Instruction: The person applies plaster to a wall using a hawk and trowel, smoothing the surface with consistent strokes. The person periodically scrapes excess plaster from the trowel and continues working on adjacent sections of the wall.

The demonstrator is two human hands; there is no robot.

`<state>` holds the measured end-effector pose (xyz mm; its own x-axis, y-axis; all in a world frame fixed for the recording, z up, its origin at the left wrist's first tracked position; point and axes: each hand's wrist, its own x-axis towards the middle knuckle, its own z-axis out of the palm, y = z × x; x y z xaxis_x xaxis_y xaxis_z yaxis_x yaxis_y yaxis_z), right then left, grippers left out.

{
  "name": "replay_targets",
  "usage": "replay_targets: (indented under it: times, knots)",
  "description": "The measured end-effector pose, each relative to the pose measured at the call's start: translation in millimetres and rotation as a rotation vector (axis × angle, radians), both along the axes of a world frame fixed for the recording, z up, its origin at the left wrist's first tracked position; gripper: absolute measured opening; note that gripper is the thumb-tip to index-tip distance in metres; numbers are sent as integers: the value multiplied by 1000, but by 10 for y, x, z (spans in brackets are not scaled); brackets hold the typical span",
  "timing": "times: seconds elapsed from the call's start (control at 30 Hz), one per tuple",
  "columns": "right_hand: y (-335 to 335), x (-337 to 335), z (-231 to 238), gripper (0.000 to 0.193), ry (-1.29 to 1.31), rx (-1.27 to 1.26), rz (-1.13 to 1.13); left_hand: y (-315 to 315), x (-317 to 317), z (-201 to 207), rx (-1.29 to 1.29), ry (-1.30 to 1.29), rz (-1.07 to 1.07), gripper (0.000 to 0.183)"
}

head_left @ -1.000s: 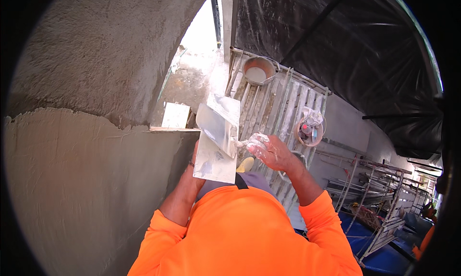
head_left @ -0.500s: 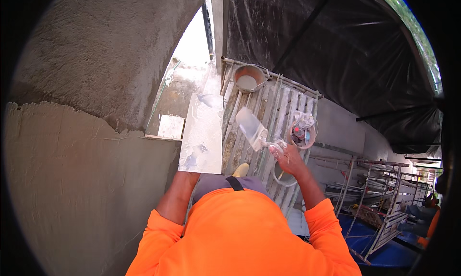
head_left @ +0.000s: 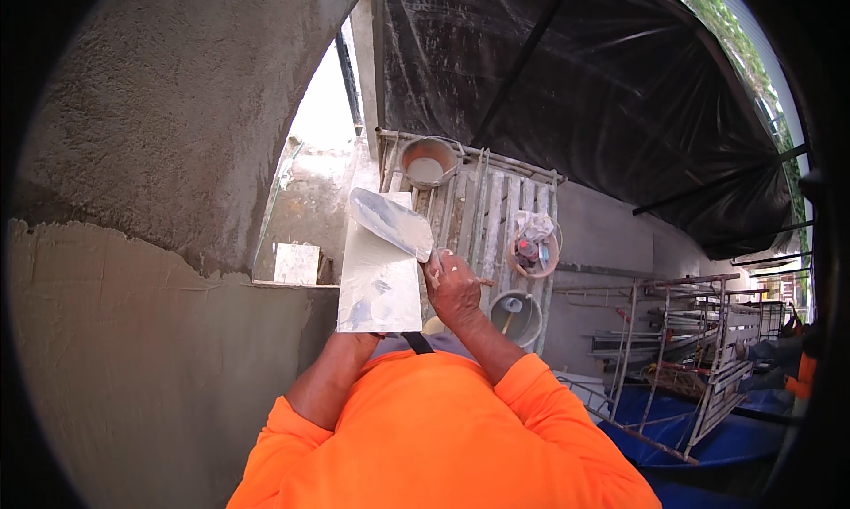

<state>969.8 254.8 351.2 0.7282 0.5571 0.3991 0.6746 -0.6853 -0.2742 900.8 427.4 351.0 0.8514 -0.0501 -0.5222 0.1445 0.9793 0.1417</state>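
My left hand (head_left: 358, 342) is under a flat, pale hawk board (head_left: 376, 283) smeared with grey plaster. The board hides most of its fingers, and it carries the board from below in front of my waist. My right hand (head_left: 454, 289) is closed around the handle of a plastering trowel (head_left: 391, 223), whose end pokes out past the fist. The trowel's broad blade lies slantwise over the far half of the board, with wet plaster along it.
Fresh plaster (head_left: 133, 341) covers the lower left wall, below a rougher band. On the slatted platform (head_left: 498, 210) stand a plaster bucket (head_left: 428, 146), a pinkish bucket (head_left: 555, 259) with a bag and bottle, and a grey bucket (head_left: 535, 334). Scaffold frames (head_left: 673, 358) and a person's orange sleeve (head_left: 802, 376) are at right.
My right hand has swung left with the trowel, from over the platform planks to the hawk board. The blade now overlaps the board. The view has shifted slightly to the right.
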Motion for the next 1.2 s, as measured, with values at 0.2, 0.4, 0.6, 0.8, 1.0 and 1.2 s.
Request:
replay_targets:
  times: [0.2, 0.4, 0.6, 0.8, 1.0, 1.2]
  knots:
    - [-155, 80, -110, 31, 93, -192, -107, 319, 51, -47, -347, -132, -83, 42]
    - [-258, 170, 101, 31, 1344, 539, -227, 719, -57, -357, -26, -28, -65, 40]
    - [35, 63, 342, 43, 1341, 1059, 79, 383, -109, -133, 273, -113, -222, 37]
    - [223, 135, 278, 49, 1312, 1063, 190, 287, -174, 396, 834, -314, -457, 37]
    - [375, 163, 63, 59, 1082, 1157, 237, 327, -306, 988, 1313, -548, -619, 38]
    - [398, 345, 52, 57, 797, 974, 170, 495, -500, 1324, 1449, -651, -692, 41]
